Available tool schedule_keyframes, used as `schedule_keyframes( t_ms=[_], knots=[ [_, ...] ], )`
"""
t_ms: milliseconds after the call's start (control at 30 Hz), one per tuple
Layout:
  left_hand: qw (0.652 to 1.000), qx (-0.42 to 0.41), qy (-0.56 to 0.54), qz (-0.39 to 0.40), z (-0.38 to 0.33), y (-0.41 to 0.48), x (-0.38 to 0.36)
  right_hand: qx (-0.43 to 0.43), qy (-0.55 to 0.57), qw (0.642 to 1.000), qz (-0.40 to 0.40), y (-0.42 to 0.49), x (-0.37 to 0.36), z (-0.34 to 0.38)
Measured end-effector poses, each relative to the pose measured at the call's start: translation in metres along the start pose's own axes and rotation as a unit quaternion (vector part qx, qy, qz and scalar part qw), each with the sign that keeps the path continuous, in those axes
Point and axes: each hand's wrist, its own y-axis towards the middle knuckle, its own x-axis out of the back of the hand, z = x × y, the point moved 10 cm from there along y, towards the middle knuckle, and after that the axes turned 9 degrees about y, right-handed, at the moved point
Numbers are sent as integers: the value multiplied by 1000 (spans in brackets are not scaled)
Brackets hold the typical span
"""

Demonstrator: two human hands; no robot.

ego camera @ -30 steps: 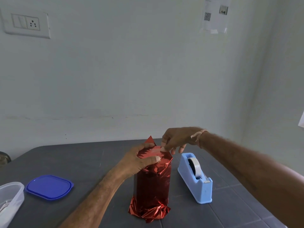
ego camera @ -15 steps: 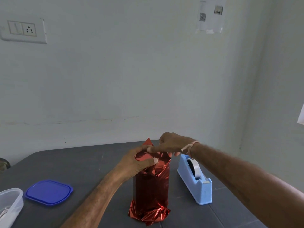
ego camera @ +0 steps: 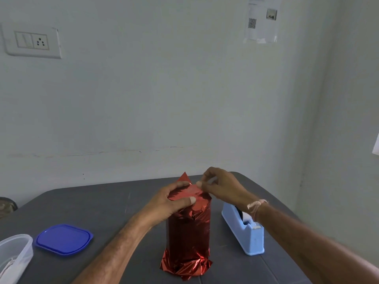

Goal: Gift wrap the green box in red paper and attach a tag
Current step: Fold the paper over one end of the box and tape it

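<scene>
Lower centre: I see the wrapped box (ego camera: 187,232) upright on the table (ego camera: 98,203), long axis vertical | left hand (ego camera: 174,199) clasps its folded top, thumb in front | right hand (ego camera: 220,186) touching the top's right edge, pinches what I take for a tape strip (ego camera: 210,179) | count: one box, one tape dispenser (ego camera: 245,232), one blue lid (ego camera: 63,238), one clear tub (ego camera: 14,255), no tag in sight.
</scene>
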Motion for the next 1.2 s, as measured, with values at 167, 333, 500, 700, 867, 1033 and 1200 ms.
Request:
schedule_keyframes(
  t_ms=[167,333,500,700,867,1033,1200],
  knots=[
    [1000,10,-12,6,-2,-4,1,133,62,989,-1,-43,0,9],
    [1000,-4,24,-17,-10,-10,2,191,-25,980,43,-58,-7,15],
    [976,-79,144,-144,-15,-32,22,191,-81,978,37,-55,-9,15],
    [936,-129,277,-172,-18,-50,26,169,-60,984,-23,-52,-3,23],
    [931,-132,244,-235,-27,-52,38,178,-39,983,-24,-49,-6,30],
    [941,-117,209,-239,-27,-51,35,174,9,983,-53,-56,-1,30],
    [944,-109,191,-245,-23,-51,36,134,73,985,-83,-63,-1,20]
  ],
)
